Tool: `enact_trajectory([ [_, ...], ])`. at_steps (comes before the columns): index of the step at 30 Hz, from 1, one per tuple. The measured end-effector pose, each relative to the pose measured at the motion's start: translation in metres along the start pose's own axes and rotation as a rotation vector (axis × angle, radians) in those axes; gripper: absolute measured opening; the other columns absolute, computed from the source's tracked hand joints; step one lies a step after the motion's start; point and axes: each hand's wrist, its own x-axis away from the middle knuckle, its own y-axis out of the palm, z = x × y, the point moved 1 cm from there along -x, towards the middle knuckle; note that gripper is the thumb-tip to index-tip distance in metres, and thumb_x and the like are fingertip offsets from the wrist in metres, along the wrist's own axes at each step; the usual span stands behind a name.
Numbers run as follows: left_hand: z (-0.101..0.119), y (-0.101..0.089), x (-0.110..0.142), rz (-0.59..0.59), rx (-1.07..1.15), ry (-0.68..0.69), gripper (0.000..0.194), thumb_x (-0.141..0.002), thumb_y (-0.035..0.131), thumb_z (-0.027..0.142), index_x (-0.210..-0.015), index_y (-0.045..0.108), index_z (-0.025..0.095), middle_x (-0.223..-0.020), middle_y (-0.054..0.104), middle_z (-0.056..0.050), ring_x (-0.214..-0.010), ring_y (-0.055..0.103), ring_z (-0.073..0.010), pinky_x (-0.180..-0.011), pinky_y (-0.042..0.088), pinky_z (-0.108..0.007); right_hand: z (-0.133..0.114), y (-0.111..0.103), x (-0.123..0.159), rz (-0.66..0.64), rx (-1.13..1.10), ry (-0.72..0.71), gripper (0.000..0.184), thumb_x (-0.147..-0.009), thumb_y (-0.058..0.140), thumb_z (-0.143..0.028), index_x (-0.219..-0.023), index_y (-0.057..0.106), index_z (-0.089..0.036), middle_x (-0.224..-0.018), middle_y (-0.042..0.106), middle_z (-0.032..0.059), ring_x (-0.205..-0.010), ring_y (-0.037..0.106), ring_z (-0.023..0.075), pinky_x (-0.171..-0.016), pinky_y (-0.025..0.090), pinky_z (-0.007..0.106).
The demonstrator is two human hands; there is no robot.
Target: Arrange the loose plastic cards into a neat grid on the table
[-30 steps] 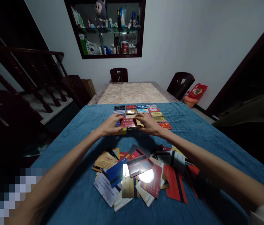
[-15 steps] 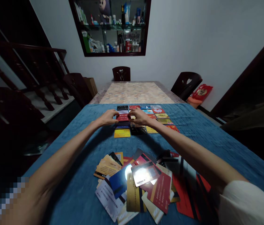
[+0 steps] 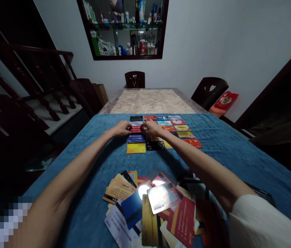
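Note:
A red card (image 3: 136,129) lies in the left column of a grid of cards on a blue cloth. My left hand (image 3: 122,128) has its fingers closed at the card's left edge. At its right edge is my right hand (image 3: 151,128), with its thumb and fingers bent together on it. Just below the red card lies a blue card (image 3: 136,138), and nearer to me a yellow card (image 3: 136,148). A black card (image 3: 136,118) tops the column. My right hand and forearm hide parts of the neighbouring columns, where an orange-red card (image 3: 170,128) partly shows.
Closer to me lies a loose, overlapping heap of cards, with a shiny white card (image 3: 161,199) on top and a gold card (image 3: 149,220) beside it. Dark chairs (image 3: 209,92) stand around the table (image 3: 150,100). A glass-shelved cabinet (image 3: 127,57) is in the wall.
My hands have shifted the red card slightly away from me, and the blue card below it is now more exposed. The view has tilted down a little.

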Motion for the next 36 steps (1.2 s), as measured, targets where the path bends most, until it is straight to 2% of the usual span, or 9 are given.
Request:
enact_trajectory([
  [12,-0.004,0.006,-0.005,-0.056,0.033,-0.012,0.028,-0.067,0.059,0.027,-0.088,0.074,0.015,-0.081,0.069,-0.004,-0.079,0.061,-0.0205,-0.072,0.045,-0.026,-0.001,0.004,-0.006,-0.071,0.033,0.013,0.024,-0.085,0.062,-0.021,-0.104,0.077,-0.021,-0.103,0.076,0.0076,-0.094,0.068,0.0217,-0.073,0.043,0.023],
  [24,-0.008,0.006,-0.003,-0.067,0.055,-0.004,0.030,-0.065,0.062,0.027,-0.090,0.073,0.017,-0.088,0.070,-0.004,-0.085,0.061,-0.0216,-0.075,0.045,-0.027,0.000,0.005,-0.009,-0.094,0.056,-0.023,0.026,-0.086,0.063,-0.022,-0.109,0.075,-0.020,-0.107,0.076,0.0091,-0.100,0.068,0.0244,-0.093,0.042,0.029],
  [30,-0.009,0.007,-0.004,-0.082,0.062,0.005,0.034,-0.066,0.059,0.025,-0.096,0.072,0.015,-0.090,0.070,-0.004,-0.084,0.061,-0.0202,-0.074,0.045,-0.025,0.000,0.001,-0.010,-0.128,0.067,-0.026,0.029,-0.082,0.064,-0.017,-0.108,0.076,-0.020,-0.109,0.076,0.0087,-0.101,0.069,0.0242,-0.085,0.045,0.025],
  [36,-0.010,0.009,-0.004,-0.083,0.074,0.012,0.037,-0.066,0.060,0.025,-0.101,0.069,0.015,-0.093,0.070,-0.003,-0.086,0.061,-0.0201,-0.077,0.047,-0.026,0.002,0.001,-0.011,-0.145,0.079,-0.048,0.031,-0.082,0.062,-0.015,-0.110,0.075,-0.019,-0.110,0.076,0.0082,-0.102,0.069,0.0228,-0.088,0.044,0.024],
])
